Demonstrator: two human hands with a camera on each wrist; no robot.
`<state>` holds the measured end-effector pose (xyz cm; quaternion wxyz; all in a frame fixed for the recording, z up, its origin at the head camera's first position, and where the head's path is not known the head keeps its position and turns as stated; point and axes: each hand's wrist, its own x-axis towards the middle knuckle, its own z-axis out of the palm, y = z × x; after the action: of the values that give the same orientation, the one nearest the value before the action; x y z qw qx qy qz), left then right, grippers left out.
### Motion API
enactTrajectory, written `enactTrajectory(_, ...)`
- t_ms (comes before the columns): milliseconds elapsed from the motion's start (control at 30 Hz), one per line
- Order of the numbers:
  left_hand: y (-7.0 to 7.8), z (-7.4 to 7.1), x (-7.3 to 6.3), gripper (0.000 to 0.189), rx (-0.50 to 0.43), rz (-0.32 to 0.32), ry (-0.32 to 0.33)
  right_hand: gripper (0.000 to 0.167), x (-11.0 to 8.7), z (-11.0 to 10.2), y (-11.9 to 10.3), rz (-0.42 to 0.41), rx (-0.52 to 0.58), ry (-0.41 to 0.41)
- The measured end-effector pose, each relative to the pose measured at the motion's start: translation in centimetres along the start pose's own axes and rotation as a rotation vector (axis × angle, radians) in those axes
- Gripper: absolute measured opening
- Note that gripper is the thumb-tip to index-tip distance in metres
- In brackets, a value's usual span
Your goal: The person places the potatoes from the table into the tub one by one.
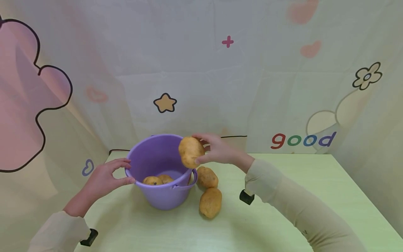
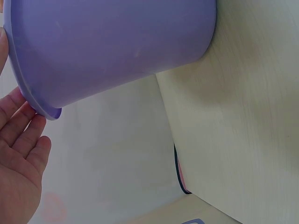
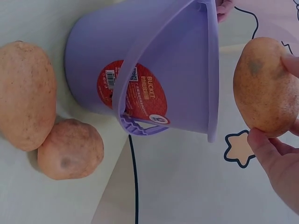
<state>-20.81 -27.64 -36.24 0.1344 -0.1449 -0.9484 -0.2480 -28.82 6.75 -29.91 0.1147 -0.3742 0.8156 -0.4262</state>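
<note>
A purple bucket (image 1: 167,197) stands on the table, with potatoes (image 1: 153,180) lying at its bottom. My left hand (image 1: 105,178) holds the bucket's rim at the left, thumb toward the front and fingertips farther back along the edge. Above the right side of the rim, my right hand (image 1: 217,149) grips a potato (image 1: 190,152) between thumb and fingers. In the right wrist view, that potato (image 3: 264,88) shows a dark patch near its top, beyond the bucket's mouth. Two more potatoes, a rear one (image 1: 207,177) and a front one (image 1: 210,203), lie to the right of the bucket.
The bucket's handle (image 1: 192,183) hangs down on its right side, across a red label (image 3: 149,95). Behind the pale green table (image 1: 283,210) hangs a printed cloth (image 1: 201,87) with a star, hearts and coloured lettering. Both sleeves carry small black devices.
</note>
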Motion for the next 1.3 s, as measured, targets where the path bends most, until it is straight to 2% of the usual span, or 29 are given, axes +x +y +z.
enactTrajectory(367,0.1,0.0,-0.1,0.049,0.005,-0.003,0.003,0.077,1.4,1.0,0.1,-0.014,0.012,-0.015)
enactTrajectory(667,-0.1,0.1,-0.1,0.047,0.01,0.017,0.019,0.076,2.4,1.6,0.2,0.013,0.025,-0.005)
enactTrajectory(1000,-0.1,0.1,0.0,0.047,0.002,0.01,0.013,0.076,3.4,2.3,0.8,0.016,0.006,0.017)
enactTrajectory(1300,-0.1,0.1,0.0,0.048,0.003,-0.001,0.007,0.077,4.2,2.7,1.1,0.044,-0.062,0.041)
